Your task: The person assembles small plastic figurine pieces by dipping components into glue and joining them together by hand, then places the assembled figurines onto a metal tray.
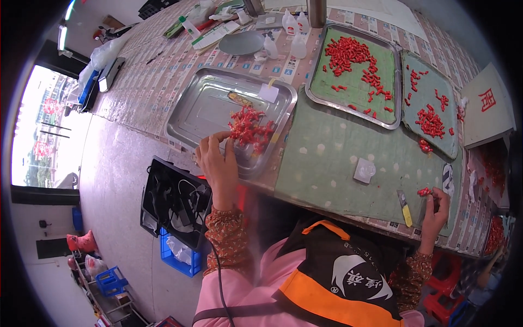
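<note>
Across the patterned desk (131, 101), sorting seems in hand: the left grip (218, 161), partly closed, meets the tangled red cluster (246, 124) just ahead, hold unclear, the right grip (437, 210) pinches a small red piece (423, 192), the next move likely needing gentle separation.

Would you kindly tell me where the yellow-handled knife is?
In the head view, the yellow-handled knife lies right of centre on the green mat, just left of the right hand.
</note>
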### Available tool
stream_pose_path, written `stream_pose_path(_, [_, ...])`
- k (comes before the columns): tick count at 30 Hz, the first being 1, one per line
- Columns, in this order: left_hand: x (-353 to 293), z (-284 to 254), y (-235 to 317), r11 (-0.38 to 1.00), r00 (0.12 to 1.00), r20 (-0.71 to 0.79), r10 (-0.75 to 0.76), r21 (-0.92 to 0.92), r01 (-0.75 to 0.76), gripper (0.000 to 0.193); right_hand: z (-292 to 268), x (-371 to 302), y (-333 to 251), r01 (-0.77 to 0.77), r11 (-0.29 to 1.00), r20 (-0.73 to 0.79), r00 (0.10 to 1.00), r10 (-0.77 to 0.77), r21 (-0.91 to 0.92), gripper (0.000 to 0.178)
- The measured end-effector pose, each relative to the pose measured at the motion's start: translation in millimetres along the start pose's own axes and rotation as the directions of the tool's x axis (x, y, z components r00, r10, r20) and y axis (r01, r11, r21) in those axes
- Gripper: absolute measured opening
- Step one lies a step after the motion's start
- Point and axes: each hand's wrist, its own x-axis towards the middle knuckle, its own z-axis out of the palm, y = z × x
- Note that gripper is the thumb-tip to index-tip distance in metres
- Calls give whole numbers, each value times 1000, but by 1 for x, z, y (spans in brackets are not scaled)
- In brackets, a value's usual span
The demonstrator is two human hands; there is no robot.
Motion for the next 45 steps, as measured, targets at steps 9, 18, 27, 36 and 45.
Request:
stream_pose_path(9, [1, 4, 9, 999, 999, 41, -23, 37, 21, 26, 0, 1, 6, -24, 999, 11, 1000, 24, 38, 19])
stream_pose_path(18, [1, 5, 7, 999, 995, 99, -17, -37, 21, 30, 1, 2, 5, -21, 1000, 28, 999, 21, 9, 19])
stream_pose_path(27, [4, 6, 8, 982, 990, 110, -87, -160, 104, 27, 2, 3, 4, -6, 1000, 15, 1000, 6, -27, 20])
stream_pose_path(36, [5, 8, 3, 981, 993, 121, -4, -192, 27, 19, -1, 0, 11, -36, 999, 42, 998, 37, -25, 20])
stream_pose_path(45, [29, 4, 17, 997, 991, 105, 78, -35, -75, 25, -1, 0, 11, -1, 999, 17, 1000, 2, -44, 19])
